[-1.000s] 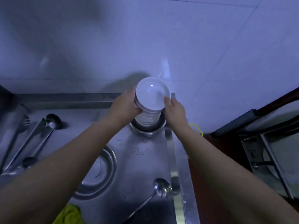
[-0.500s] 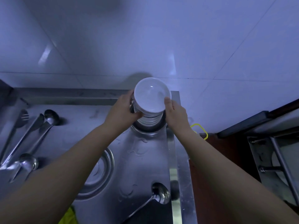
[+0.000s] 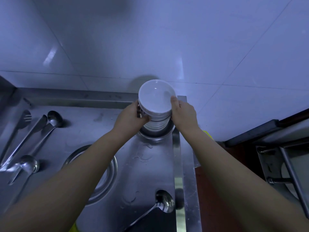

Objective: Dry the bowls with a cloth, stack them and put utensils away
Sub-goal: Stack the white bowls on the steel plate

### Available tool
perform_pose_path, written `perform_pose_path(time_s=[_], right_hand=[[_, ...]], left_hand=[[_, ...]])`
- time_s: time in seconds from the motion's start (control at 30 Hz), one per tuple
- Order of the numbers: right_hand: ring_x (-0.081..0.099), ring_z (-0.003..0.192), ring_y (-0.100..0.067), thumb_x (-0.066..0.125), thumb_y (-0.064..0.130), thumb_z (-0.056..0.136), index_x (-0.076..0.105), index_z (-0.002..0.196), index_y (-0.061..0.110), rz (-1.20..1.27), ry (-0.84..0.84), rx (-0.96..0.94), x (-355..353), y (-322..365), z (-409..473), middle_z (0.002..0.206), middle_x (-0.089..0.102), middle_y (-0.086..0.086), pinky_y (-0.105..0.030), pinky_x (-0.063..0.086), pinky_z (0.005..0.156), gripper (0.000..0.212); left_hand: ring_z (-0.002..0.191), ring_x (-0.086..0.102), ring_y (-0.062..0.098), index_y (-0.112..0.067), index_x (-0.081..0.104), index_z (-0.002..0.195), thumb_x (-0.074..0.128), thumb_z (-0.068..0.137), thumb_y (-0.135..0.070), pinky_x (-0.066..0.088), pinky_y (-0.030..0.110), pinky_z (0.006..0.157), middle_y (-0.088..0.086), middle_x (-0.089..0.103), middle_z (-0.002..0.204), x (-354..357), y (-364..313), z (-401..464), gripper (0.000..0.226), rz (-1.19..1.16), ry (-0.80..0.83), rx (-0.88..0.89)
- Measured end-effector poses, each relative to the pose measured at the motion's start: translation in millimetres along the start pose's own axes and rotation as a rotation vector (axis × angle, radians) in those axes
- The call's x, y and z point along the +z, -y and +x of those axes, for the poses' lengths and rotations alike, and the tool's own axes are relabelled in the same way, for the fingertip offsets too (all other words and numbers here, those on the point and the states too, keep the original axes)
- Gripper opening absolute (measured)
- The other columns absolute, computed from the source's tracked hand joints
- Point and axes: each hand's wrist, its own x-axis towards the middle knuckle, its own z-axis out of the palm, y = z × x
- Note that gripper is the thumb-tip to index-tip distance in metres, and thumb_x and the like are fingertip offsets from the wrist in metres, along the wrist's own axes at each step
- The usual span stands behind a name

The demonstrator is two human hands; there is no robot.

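Stack of white bowls [image 3: 156, 104] barely shifted — glossy, both hands gripping.

No writing, label, brand mark, number or sign can be read anywhere in the view; every surface that shows is plain or too dim to make out any lettering.
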Motion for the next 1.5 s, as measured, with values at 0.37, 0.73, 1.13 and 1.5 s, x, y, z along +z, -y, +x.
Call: perform_pose_path(time_s=[0.37, 0.73, 1.13, 1.5], right_hand=[[0.056, 0.084, -0.035, 0.025, 0.038, 0.102, 0.042, 0.056, 0.015, 0.073, -0.015, 0.037, 3.5, 1.3, -3.8, 0.078, 0.063, -0.017, -0.041, 0.045, 0.078, 0.054], [0.045, 0.073, -0.024, 0.023, 0.045, 0.101, 0.036, 0.055, 0.019, 0.072, -0.018, 0.095, -1.2, 11.9, -2.7, 0.061, 0.042, 0.003, -0.032, 0.035, 0.067, 0.054], [0.055, 0.077, -0.039, 0.03, 0.052, 0.082, 0.048, 0.064, 0.001, 0.319, -0.049, 0.142, 12.4, 9.2, -7.8, 0.062, 0.049, -0.01, -0.056, 0.051, 0.081, 0.057], [0.047, 0.069, -0.025, 0.022, 0.044, 0.102, 0.038, 0.058, 0.014, 0.149, -0.069, 0.107, 6.0, 8.1, -7.6, 0.063, 0.047, -0.002, -0.033, 0.036, 0.065, 0.056]], left_hand=[[0.096, 0.06, 0.009, -0.028, 0.053, 0.123, 0.07, 0.08, -0.019, 0.048, 0.029, 0.083, -0.014, 0.061, 0.102, -3.7, 2.1, -0.1, 0.047, -0.022, -0.006, 0.017], [0.106, 0.061, 0.018, -0.023, 0.055, 0.122, 0.07, 0.081, -0.033, 0.049, 0.034, 0.086, -0.003, 0.066, 0.116, -4.6, 1.3, -2.3, 0.045, 0.094, 0.0, -0.018], [0.092, 0.06, 0.011, -0.031, 0.052, 0.128, 0.071, 0.079, -0.023, 0.049, 0.031, 0.083, -0.013, 0.06, 0.095, -2.8, 3.0, -3.8, 0.053, -0.002, -0.041, 0.002], [0.098, 0.063, 0.016, -0.026, 0.059, 0.115, 0.071, 0.076, -0.027, 0.052, 0.041, 0.086, -0.008, 0.067, 0.102, -6.9, 5.1, 3.6, 0.041, 0.074, 0.017, -0.013]])
